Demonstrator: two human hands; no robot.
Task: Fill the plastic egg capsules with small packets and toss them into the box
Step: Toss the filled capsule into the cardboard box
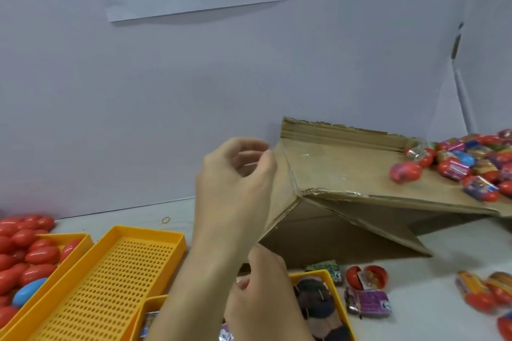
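Left hand [235, 174] raised by box [346, 174], fingers loosely curled, empty | right hand [257, 293] low, grip unclear | filled eggs [454, 166] piled in box | risk: tilted box spilling eggs onto desk [443, 252].

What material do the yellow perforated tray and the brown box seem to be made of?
The yellow perforated tray looks like moulded plastic, smooth and evenly coloured, with regular rows of holes. The brown box looks like matt corrugated cardboard: a ragged torn edge and creased folds.
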